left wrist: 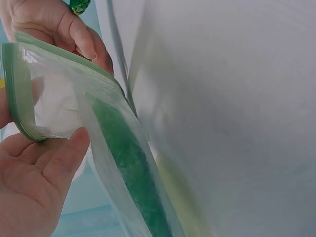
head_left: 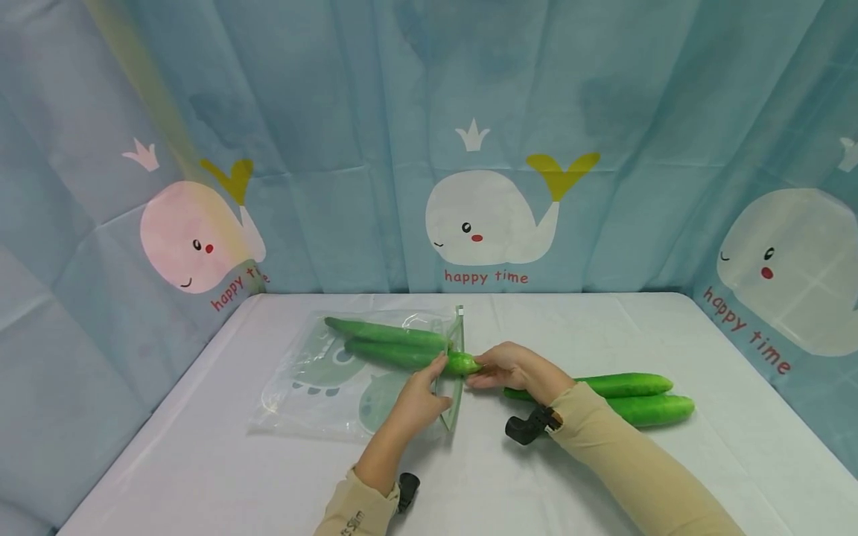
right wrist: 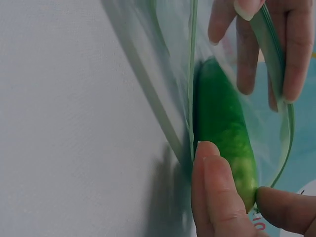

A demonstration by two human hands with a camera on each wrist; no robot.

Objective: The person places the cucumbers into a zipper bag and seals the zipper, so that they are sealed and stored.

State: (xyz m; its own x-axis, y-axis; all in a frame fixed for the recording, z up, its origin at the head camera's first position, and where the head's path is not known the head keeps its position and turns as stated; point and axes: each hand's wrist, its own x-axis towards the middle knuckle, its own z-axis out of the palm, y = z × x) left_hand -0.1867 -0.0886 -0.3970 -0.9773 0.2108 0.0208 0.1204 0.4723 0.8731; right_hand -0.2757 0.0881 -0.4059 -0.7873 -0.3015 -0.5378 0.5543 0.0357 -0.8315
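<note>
A clear zip bag [head_left: 278, 406] with a green-edged mouth and a cartoon print lies flat, its mouth facing right. Inside it is one cucumber [head_left: 389, 333]. Beside that, a second cucumber [head_left: 462, 363] sits mostly in the bag, its paler end sticking out of the mouth. My right hand [head_left: 512, 367] pinches this end between thumb and fingers, seen closely in the right wrist view. My left hand [head_left: 417, 406] holds the mouth's near edge, with the green zip strip [right wrist: 270, 47] between thumb and fingers, and the mouth gapes.
Two more cucumbers, an upper one [head_left: 630, 384] and a lower one [head_left: 653, 411], lie on the white-covered table [head_left: 201, 476] at the right, partly behind my right forearm. A blue curtain [head_left: 322, 149] printed with whales hangs behind the table and along its sides.
</note>
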